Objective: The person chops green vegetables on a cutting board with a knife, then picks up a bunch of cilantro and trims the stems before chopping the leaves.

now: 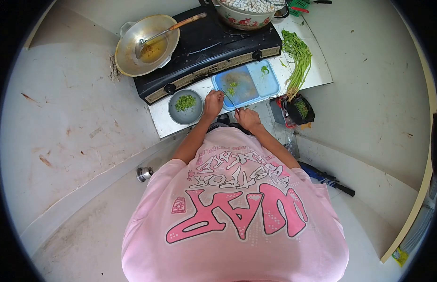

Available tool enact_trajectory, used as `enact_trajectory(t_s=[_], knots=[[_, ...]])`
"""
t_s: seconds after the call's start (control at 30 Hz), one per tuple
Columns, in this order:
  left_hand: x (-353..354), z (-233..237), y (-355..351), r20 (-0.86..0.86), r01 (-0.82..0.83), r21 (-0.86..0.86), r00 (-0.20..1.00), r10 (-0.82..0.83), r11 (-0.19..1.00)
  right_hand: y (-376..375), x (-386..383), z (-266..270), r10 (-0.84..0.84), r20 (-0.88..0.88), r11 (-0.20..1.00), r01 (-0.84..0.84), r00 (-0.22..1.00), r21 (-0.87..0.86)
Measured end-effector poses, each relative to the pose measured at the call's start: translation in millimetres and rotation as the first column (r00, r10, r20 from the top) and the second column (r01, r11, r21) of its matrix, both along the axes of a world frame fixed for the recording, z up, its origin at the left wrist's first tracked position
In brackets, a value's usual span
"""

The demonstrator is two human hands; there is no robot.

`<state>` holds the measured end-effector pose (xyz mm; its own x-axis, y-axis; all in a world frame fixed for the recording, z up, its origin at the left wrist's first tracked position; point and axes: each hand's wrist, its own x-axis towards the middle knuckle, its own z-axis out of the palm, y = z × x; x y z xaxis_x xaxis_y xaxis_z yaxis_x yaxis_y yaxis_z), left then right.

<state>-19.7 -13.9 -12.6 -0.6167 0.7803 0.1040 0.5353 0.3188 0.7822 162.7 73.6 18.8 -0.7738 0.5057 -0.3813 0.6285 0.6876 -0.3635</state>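
Observation:
My right hand (248,119) is closed on the handle of a knife (230,99), whose blade points up and left over a blue cutting board (270,85). At the board's left edge, my left hand (213,104) has its fingers curled near the blade's tip; what they hold, if anything, is too small to make out. Small chopped green pieces (231,88) lie on the board by the blade. Left of my left hand sits a grey bowl (173,115) with chopped greens (185,103) in it.
Behind the board stands a black gas stove (199,47) with a wok (126,58) holding a ladle, and a floral pot (246,21). Leafy green stalks (300,63) lie at the counter's right, above a black bag (308,113). A metal object (144,174) is at lower left.

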Motion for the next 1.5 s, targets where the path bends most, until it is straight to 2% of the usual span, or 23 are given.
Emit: enact_trajectory(t_s=[0.07, 0.37, 0.57, 0.67, 1.07, 1.17, 1.27, 1.5], knots=[[1.5, 7.7, 0.7, 0.054, -0.013, -0.003, 0.998, 0.013, 1.000, -1.4, -2.4, 5.0, 0.002, -0.006, 1.000, -0.002, 1.000, -0.001], [1.9, -1.2, 0.8, 0.090, -0.025, 0.020, 0.996, 0.023, 0.999, 0.7, -22.2, -3.1, -0.022, -0.064, 1.000, 0.024, 0.998, 0.016], [1.9, -2.3, -0.2, 0.033, -0.013, -0.002, 0.999, 0.013, 1.000, 2.2, -21.9, -8.3, -0.053, -0.115, 0.998, 0.057, 0.992, 0.030], [2.3, -1.3, 0.0, 0.082, -0.016, 0.015, 0.997, 0.015, 1.000, -0.1, -16.9, -7.5, -0.052, -0.114, 0.998, 0.056, 0.992, 0.036], [3.9, 13.4, -4.9, -0.012, 0.059, -0.063, 0.998, -0.060, 0.996, -3.9, -33.7, -10.2, -0.024, -0.124, 0.997, 0.033, 0.992, 0.066], [4.7, 14.9, -8.0, -0.031, 0.088, -0.002, 0.996, -0.088, 0.996, -2.4, -32.2, -9.5, -0.019, -0.115, 0.998, 0.026, 0.993, 0.061], [3.1, 15.1, -8.3, -0.037, 0.081, -0.013, 0.996, -0.081, 0.997, -1.2, -20.8, -8.7, -0.023, -0.110, 0.999, 0.027, 0.994, 0.032], [-4.5, 1.0, -1.1, 0.090, 0.028, -0.065, 0.996, -0.022, 0.997, 3.7, -17.2, -9.6, -0.061, -0.052, 0.998, 0.062, 0.997, 0.009]])
